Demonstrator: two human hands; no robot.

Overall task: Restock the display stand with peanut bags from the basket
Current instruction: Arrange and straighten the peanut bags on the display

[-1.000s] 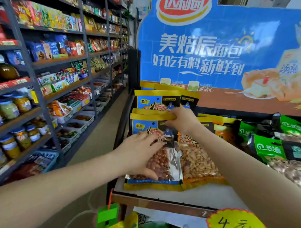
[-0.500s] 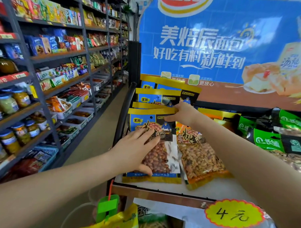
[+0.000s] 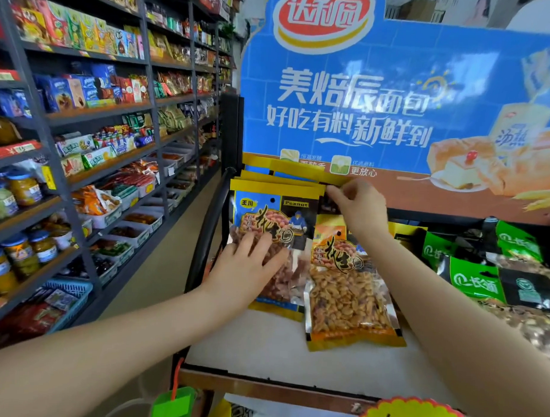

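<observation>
A blue-and-yellow peanut bag (image 3: 277, 208) leans at the front of a stack of like bags on the display stand (image 3: 263, 342). My left hand (image 3: 249, 270) lies flat on its lower half, fingers spread over the red peanuts. My right hand (image 3: 357, 211) pinches the top right corner of this bag at its yellow strip. An orange peanut bag (image 3: 348, 292) lies beside it on the right, under my right forearm. The basket is not clearly in view.
A blue bread poster (image 3: 364, 102) backs the stand. Green snack bags (image 3: 474, 280) fill the stand's right side. Store shelves (image 3: 83, 114) with jars and packets line the aisle on the left. A yellow price tag (image 3: 413, 416) hangs at the stand's front edge.
Both hands have pushed the blue peanut bag back and more upright against the stack. My right hand moved up to its top corner. The view tilted up slightly.
</observation>
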